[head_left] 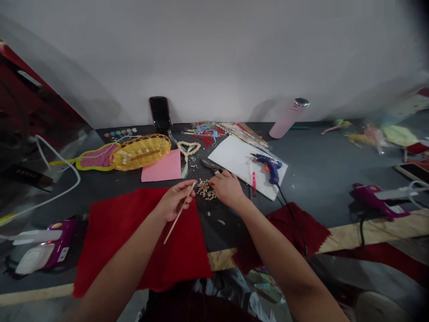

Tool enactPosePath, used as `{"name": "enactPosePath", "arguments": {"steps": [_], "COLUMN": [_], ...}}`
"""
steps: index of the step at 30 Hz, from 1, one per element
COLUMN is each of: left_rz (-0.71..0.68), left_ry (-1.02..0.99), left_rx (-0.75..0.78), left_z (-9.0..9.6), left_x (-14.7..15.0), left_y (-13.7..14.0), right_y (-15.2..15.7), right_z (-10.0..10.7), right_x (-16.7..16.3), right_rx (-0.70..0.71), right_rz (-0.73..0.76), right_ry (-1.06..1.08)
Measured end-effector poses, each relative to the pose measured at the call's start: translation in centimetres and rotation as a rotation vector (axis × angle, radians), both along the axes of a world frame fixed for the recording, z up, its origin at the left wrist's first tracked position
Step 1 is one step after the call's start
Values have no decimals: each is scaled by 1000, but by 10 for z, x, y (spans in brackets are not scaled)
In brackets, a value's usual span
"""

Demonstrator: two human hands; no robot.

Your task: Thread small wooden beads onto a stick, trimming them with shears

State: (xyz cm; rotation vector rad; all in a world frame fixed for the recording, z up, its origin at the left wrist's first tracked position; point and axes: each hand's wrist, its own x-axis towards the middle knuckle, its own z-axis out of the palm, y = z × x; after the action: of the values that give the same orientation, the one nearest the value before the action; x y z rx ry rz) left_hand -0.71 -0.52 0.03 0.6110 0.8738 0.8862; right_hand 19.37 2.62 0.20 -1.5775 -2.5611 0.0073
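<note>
My left hand is closed around a thin pale wooden stick, which slants down toward me above a red felt cloth. Just right of it, a pile of small cut wooden bits lies on the dark table. My right hand rests at the pile's right side, fingers curled together and pointing down; what they pinch, if anything, is hidden. Behind that hand are dark-jawed pliers, their handles partly covered.
A blue glue gun lies on a white board at the right. Pink paper, a yellow woven basket and a beaded string are at the left back. A phone and pink bottle stand by the wall.
</note>
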Motion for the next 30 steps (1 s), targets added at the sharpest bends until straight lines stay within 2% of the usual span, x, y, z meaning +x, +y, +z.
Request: {"name": "enactPosePath", "arguments": {"steps": [3,6,10,14,21,30], "left_rz": [-11,-23,-28,-45,-73,-97], "left_ry": [0,-8,-11,-5,21,53], "left_rx": [-6,-4,-4,-1,8,16], "left_z": [-2,-2,0,1,-2,-1], "left_x": [0,1,1,1,1,1], "left_y": [1,0,-1,-1,-1,-4], "right_y": [1,2,-1,-10,-12,-13], "right_z": [-2,-1,6,8,0,2], "right_x": [0,1,-3,-13,-18,-17], "right_rx": [23,27,-13,-124,-241,-268], "right_rz": [-27,-18,124,266,171,175], "right_ry": [21,145,470,720,864,915]}}
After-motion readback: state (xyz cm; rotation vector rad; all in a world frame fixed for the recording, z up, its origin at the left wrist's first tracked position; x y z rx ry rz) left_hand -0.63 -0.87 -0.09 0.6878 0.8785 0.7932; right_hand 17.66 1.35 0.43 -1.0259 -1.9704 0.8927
